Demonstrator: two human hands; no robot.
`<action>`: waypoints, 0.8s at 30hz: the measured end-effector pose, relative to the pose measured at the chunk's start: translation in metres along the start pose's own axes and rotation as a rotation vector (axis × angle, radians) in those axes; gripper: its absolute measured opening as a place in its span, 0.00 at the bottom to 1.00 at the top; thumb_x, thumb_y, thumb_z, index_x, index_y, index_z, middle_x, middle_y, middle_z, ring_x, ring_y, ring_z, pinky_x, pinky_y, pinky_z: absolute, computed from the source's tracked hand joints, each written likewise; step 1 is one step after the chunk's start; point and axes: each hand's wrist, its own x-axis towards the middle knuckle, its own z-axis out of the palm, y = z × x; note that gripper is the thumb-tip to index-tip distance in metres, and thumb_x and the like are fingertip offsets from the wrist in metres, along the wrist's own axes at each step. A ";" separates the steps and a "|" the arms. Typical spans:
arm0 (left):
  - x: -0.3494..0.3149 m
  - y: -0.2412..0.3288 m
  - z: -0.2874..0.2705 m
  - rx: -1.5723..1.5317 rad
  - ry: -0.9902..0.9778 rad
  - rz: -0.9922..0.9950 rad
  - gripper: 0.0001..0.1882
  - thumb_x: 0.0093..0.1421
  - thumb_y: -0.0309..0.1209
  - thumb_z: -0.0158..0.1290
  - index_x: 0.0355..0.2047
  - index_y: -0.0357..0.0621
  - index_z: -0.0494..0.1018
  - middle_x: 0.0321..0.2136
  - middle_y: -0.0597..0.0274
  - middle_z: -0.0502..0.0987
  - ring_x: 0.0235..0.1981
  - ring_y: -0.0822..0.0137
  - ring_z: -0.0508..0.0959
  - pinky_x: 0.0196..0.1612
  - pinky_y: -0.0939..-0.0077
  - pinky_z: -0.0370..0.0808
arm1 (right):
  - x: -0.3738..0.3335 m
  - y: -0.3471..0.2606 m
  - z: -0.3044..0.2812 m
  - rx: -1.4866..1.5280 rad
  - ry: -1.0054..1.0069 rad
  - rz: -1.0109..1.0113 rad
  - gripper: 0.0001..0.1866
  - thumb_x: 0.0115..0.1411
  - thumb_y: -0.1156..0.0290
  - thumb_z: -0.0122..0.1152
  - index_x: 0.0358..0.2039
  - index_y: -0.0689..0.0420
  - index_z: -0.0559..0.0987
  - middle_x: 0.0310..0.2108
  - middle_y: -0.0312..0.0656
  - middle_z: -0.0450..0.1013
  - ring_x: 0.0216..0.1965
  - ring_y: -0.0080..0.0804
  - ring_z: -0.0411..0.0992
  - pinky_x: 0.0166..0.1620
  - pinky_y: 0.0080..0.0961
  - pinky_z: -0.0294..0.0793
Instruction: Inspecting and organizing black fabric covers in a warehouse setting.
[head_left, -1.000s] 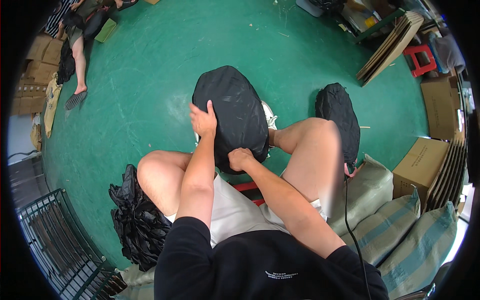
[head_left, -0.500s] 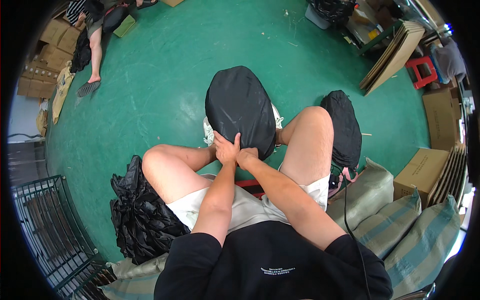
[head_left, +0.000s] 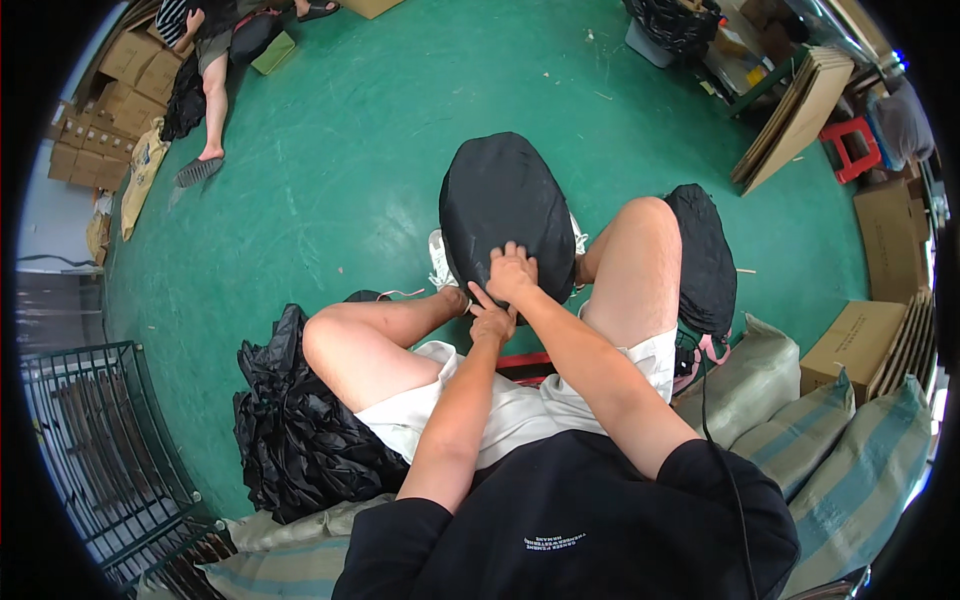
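Observation:
A rounded, bulky thing in a black fabric cover (head_left: 505, 190) stands between my lower legs, in front of my white shoes. My left hand (head_left: 490, 320) is at the cover's near lower edge, its index finger stretched up along the fabric and its other fingers curled at the rim. My right hand (head_left: 512, 272) lies on the near face of the cover, just above the left, with fingers apart and nothing in them. What the cover encloses is hidden.
Beside my right leg lies another black-covered bundle (head_left: 703, 260) with pink straps (head_left: 712, 350). Crumpled black plastic (head_left: 310, 430) is at my left. Woven sacks (head_left: 850, 450) and cartons (head_left: 850, 345) stand at right; a metal rack (head_left: 110, 450) at left. A person's leg (head_left: 215, 105) shows far left.
My right hand has moved from the near edge up onto the cover's face and spread its fingers. My left hand has slid down to the near edge. The whole view has shifted slightly.

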 end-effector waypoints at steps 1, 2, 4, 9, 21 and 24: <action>-0.004 0.004 0.002 0.030 -0.002 -0.010 0.58 0.59 0.61 0.45 0.64 0.47 0.13 0.64 0.33 0.47 0.58 0.45 0.68 0.57 0.56 0.67 | 0.000 0.005 0.006 -0.004 -0.008 -0.002 0.35 0.53 0.56 0.60 0.61 0.52 0.67 0.65 0.56 0.53 0.66 0.49 0.54 0.61 0.51 0.59; -0.006 0.007 0.005 0.043 -0.025 -0.044 0.58 0.59 0.62 0.44 0.64 0.51 0.12 0.66 0.33 0.41 0.61 0.45 0.65 0.58 0.57 0.66 | -0.002 0.010 0.013 -0.014 -0.023 0.073 0.42 0.53 0.54 0.60 0.65 0.49 0.54 0.68 0.54 0.38 0.68 0.51 0.39 0.62 0.59 0.50; -0.001 0.005 0.016 0.123 -0.067 -0.028 0.57 0.59 0.62 0.43 0.64 0.54 0.12 0.67 0.33 0.37 0.62 0.46 0.62 0.59 0.56 0.66 | -0.002 0.009 0.019 -0.027 -0.040 0.139 0.51 0.54 0.51 0.60 0.70 0.46 0.41 0.70 0.51 0.23 0.71 0.53 0.24 0.63 0.68 0.41; 0.012 -0.003 0.025 0.132 -0.151 -0.043 0.58 0.55 0.69 0.42 0.64 0.61 0.12 0.67 0.34 0.27 0.65 0.46 0.57 0.60 0.59 0.64 | 0.006 0.015 0.023 -0.017 -0.179 0.145 0.56 0.55 0.45 0.58 0.69 0.41 0.27 0.68 0.45 0.10 0.69 0.49 0.12 0.62 0.72 0.31; -0.040 -0.008 -0.062 0.025 -0.182 0.140 0.52 0.55 0.60 0.51 0.69 0.46 0.41 0.59 0.35 0.63 0.60 0.49 0.67 0.59 0.61 0.66 | 0.008 0.014 0.034 -0.061 -0.185 0.057 0.63 0.48 0.38 0.62 0.69 0.41 0.28 0.68 0.46 0.11 0.68 0.50 0.11 0.59 0.75 0.25; -0.076 -0.021 -0.114 -0.407 0.237 0.543 0.31 0.62 0.50 0.50 0.55 0.35 0.68 0.51 0.43 0.73 0.53 0.53 0.74 0.54 0.64 0.69 | 0.020 0.029 0.042 -0.145 -0.117 0.062 0.67 0.44 0.40 0.68 0.68 0.41 0.27 0.69 0.46 0.13 0.69 0.50 0.13 0.59 0.76 0.29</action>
